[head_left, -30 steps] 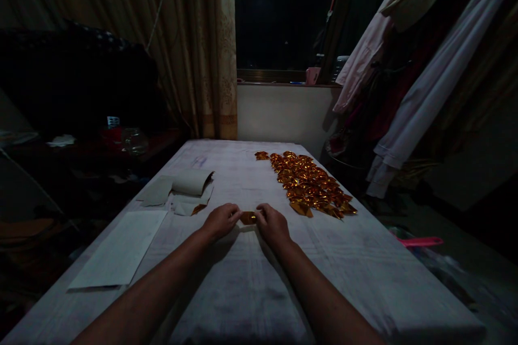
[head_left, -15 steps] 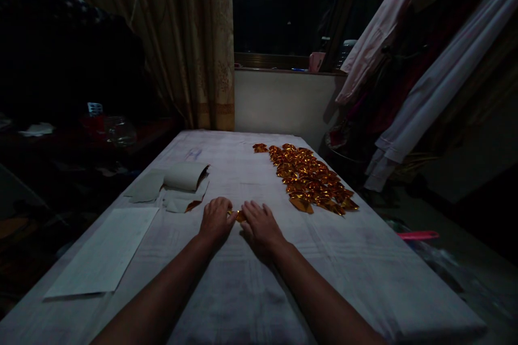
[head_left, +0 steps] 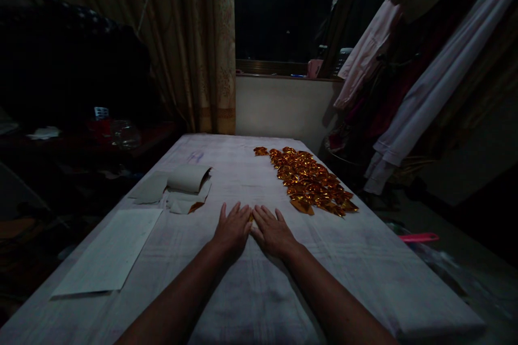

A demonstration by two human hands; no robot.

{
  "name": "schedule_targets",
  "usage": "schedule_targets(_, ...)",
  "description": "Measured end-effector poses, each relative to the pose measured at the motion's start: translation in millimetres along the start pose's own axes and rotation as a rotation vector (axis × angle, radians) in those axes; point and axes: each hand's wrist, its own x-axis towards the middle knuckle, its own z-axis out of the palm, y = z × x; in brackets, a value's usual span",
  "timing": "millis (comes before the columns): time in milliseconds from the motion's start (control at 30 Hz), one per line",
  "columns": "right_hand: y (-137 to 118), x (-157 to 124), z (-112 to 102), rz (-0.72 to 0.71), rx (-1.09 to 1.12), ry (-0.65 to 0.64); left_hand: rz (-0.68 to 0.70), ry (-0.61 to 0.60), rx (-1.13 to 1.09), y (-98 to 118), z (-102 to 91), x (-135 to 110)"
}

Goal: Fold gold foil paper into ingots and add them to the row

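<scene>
My left hand (head_left: 232, 227) lies flat on the cloth with its fingers stretched forward. Beside it my right hand (head_left: 274, 230) rests palm down, its fingers also extended and the thumb pointing inward. A small piece of gold foil paper (head_left: 251, 217) shows between the two hands, pressed under their inner edges; most of it is covered, so its shape cannot be made out. To the right of the hands a heap of shiny gold folded foil pieces (head_left: 309, 175) spreads over the table, with one folded piece (head_left: 261, 151) a little apart at its far left.
On the left of the cloth-covered table (head_left: 251, 302) are a curled stack of pale-backed foil sheets (head_left: 186, 179) and a flat white sheet (head_left: 109, 250). A glass jar (head_left: 124, 135) stands on a dark side table. Clothes (head_left: 429, 97) hang at the right; a pink handle (head_left: 418, 237) juts beside the table edge.
Both hands have flattened out. The left hand has moved right, toward the right hand, and less of the gold foil piece shows between them. The view has tilted slightly upward.
</scene>
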Motion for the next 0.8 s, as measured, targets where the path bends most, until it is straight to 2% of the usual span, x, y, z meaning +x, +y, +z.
schedule_targets(133, 0, -1, -1, -0.011, -0.002, -0.002, 0.070, -0.084, 0.031, 0, 1.2, -8)
schedule_targets(333, 0, -2, -3, -0.001, 0.016, -0.014, 0.073, -0.137, 0.087, -31, -18.0, -25)
schedule_targets(433, 0, -2, -2, 0.004, 0.025, -0.013, 0.071, -0.130, 0.113, -41, -28.5, -25)
schedule_targets(500, 0, -1, -1, 0.004, 0.028, -0.005, 0.083, -0.109, 0.128, -39, -31.8, -20)
schedule_targets(600, 0, -1, 0, -0.001, 0.030, 0.016, 0.130, -0.086, 0.099, -25, -27.7, -9)
schedule_targets(700, 1, -1, 1, -0.004, 0.029, 0.028, 0.189, -0.135, 0.037, -12, -17.3, -4)
schedule_targets(800, 1, -1, 1, -0.001, 0.026, 0.026, 0.209, -0.146, 0.024, -15, -11.3, -9)
